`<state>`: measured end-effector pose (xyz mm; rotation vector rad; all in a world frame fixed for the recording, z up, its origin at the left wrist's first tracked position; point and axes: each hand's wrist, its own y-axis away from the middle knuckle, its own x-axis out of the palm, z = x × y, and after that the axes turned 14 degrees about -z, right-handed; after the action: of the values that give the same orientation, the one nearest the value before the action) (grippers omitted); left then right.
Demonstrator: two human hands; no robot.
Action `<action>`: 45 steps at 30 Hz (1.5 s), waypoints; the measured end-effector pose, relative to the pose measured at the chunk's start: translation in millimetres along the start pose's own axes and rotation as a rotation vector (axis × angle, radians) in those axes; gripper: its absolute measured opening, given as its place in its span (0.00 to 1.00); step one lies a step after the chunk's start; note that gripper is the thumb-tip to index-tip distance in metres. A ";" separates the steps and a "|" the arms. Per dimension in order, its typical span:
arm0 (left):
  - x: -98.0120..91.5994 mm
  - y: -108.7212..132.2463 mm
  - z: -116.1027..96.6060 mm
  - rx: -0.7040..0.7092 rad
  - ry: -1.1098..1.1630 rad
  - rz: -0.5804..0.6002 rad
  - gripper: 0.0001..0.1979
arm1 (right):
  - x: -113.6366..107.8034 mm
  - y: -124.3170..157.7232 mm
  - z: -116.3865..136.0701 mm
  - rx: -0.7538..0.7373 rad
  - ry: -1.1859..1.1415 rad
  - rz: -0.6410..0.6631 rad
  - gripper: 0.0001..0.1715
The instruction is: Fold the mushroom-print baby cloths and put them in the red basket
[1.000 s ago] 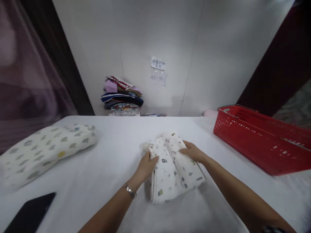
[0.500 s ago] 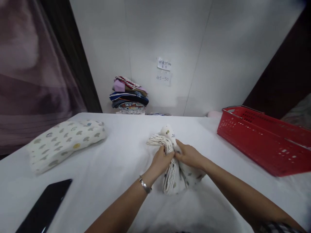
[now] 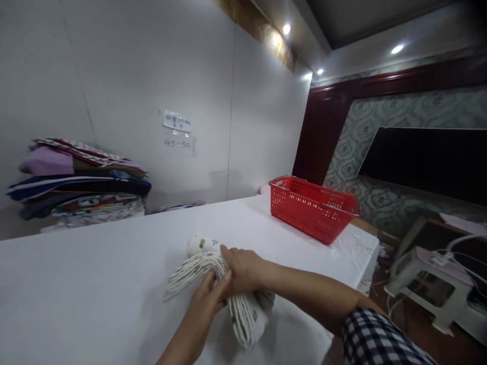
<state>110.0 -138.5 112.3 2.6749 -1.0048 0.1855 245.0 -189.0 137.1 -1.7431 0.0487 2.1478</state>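
Note:
A white cloth (image 3: 243,319) with small printed motifs is folded into many thin layers, and its edges fan out towards the left. It bends over in the middle, where both of my hands close on it. My left hand (image 3: 207,296) pinches the layered edges from the near side, thumb on top. My right hand (image 3: 243,268) grips the cloth from the right, its fingers wrapped over the fold and partly hidden. The two hands touch each other at the bend.
On the white table (image 3: 95,284), a red perforated basket (image 3: 312,208) with metal handles stands at the back right. A stack of folded clothes (image 3: 83,177) is by the wall at left. Beyond the table's right edge are a plastic stool (image 3: 437,274) with cables and a wall-mounted screen (image 3: 429,162).
My view has swung to the right, bringing the screen and stool into sight; the phone and patterned bundle have left it. My right hand has moved further over the cloth, against my left.

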 end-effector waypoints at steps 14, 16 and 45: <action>2.0 -0.7 32.8 0.009 -0.125 -0.067 0.33 | -3.9 26.6 -31.8 0.047 -0.221 0.046 0.40; 0.1 -2.3 36.1 0.118 -0.173 -0.053 0.29 | -3.6 28.5 -36.4 0.044 -0.314 0.002 0.36; -55.0 -5.3 107.2 0.708 -0.889 0.002 0.12 | -44.4 26.4 -98.5 0.343 -0.745 -0.145 0.28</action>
<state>74.6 -132.5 -2.9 3.4776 -1.3484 -0.8919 336.6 -250.6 151.0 -0.6800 0.0833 2.3642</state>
